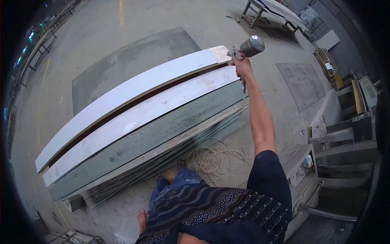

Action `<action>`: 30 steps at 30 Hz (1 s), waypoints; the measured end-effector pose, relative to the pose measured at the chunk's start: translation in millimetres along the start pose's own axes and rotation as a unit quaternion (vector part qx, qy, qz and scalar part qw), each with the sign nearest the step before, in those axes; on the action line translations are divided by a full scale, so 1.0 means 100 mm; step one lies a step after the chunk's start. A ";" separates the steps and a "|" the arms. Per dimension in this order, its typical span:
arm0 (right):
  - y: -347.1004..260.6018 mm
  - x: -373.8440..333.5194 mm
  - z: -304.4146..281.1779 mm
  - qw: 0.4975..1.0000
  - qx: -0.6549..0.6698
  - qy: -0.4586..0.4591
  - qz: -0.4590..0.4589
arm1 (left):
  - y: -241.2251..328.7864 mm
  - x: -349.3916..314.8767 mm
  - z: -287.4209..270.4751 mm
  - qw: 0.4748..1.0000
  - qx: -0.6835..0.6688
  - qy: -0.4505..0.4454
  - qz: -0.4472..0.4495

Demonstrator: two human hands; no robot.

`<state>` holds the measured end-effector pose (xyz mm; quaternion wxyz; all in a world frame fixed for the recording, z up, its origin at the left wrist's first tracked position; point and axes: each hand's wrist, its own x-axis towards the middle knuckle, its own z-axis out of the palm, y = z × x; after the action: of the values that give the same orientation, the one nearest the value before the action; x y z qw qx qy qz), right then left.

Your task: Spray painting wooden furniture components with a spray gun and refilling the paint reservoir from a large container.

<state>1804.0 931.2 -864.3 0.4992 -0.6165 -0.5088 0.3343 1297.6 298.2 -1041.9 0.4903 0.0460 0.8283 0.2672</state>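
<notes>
My right hand (242, 67) reaches far out and is closed around the handle of a spray gun (237, 53). A rounded metal cup (252, 45) tops the gun. The gun is over the right end of a long white board (138, 90), where a patch looks paler and tan. Nearer me, a second long white board (158, 102) lies parallel, with a dark gap between the two. My left hand (142, 218) hangs low beside my body, its fingers loosely apart with nothing seen in them.
Both boards rest on a stack of grey-green panels (146, 140). A coiled pale hose (211, 158) lies on the floor by my feet. Beyond the boards is a large dark floor sheet (162, 49). Metal frames (341, 138) stand at right, and a loaded table (276, 10) at far right.
</notes>
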 end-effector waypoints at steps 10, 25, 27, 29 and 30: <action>-0.19 -0.41 0.32 0.998 -0.018 -0.030 0.052 | -0.19 -0.12 0.03 1.000 0.015 0.005 -0.020; -0.89 -2.29 1.66 0.954 0.107 -0.266 0.086 | 0.56 1.03 -0.47 0.995 -0.059 -0.083 0.000; -0.90 -2.35 1.75 0.939 0.117 -0.299 0.123 | 0.67 1.16 -0.59 0.995 -0.073 -0.069 0.017; -0.86 -2.29 1.74 0.946 0.116 -0.285 0.103 | 0.74 1.19 -0.69 0.988 -0.093 -0.116 0.040; -0.83 -2.23 1.70 0.947 0.114 -0.280 0.105 | 0.77 1.18 -0.72 0.991 -0.086 -0.098 0.036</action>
<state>1565.3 762.5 -854.1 0.3656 -0.4868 -0.5190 0.6000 1162.4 375.8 -1070.4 0.5614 0.0593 0.7481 0.3487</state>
